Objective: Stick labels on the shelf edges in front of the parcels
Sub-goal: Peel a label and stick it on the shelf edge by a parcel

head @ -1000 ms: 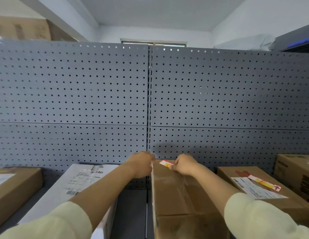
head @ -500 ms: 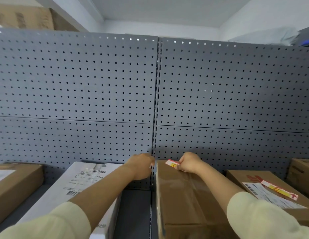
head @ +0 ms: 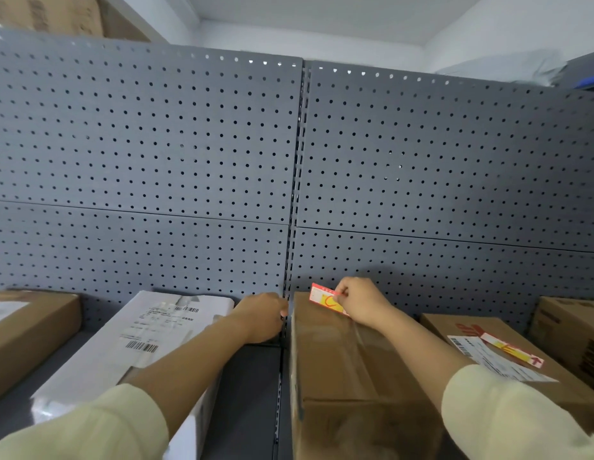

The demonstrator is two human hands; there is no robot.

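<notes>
Head | right hand (head: 362, 302) fingers pinch red-yellow rectangular label (head: 325, 298) | left hand (head: 262, 315) curled, grip unclear | cardboard box (head: 348, 376)

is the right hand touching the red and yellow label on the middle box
Touching. The head view shows the right hand pinching the red and yellow label at the cardboard box's far top edge.

Parcel storeroom: grey pegboard shelving (head: 156, 144), labelled cardboard parcels (head: 355, 376).

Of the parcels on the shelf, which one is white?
The white parcel, second from the left, just left of the left hand. It bears barcoded labels; all the others are brown cardboard.
</notes>
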